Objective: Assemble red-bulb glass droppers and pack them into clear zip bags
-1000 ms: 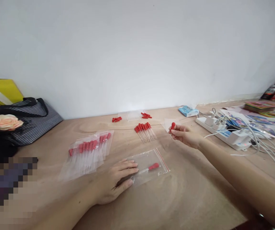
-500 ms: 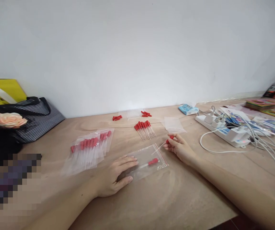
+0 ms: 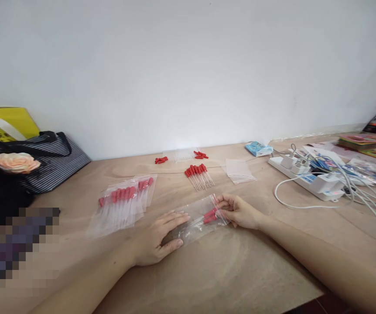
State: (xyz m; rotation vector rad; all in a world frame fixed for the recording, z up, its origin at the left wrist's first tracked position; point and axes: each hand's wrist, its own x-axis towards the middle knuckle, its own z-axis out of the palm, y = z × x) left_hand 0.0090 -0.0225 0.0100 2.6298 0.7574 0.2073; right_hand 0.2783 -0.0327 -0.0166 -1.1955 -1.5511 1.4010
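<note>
A clear zip bag (image 3: 193,224) lies in front of me with two red-bulbed droppers (image 3: 210,217) inside, side by side. My left hand (image 3: 165,235) rests on the bag's left end, fingers spread. At the bag's open right end, my right hand (image 3: 235,211) has its fingers closed by the mouth and the red bulbs; what exactly they pinch is partly hidden. Behind are a fan of loose red-bulbed droppers (image 3: 199,174) and a stack of flat bags (image 3: 239,170). Filled bags (image 3: 121,203) overlap at the left.
Small red bulbs (image 3: 161,160) and more red bulbs (image 3: 201,155) lie near the wall. A blue packet (image 3: 258,148) and a white power strip (image 3: 305,176) with cables sit right. A striped bag (image 3: 57,163) stands left.
My right hand has moved down and left to the bag's mouth, and the dropper it held is now inside beside the first one. My left hand has stayed on the bag.
</note>
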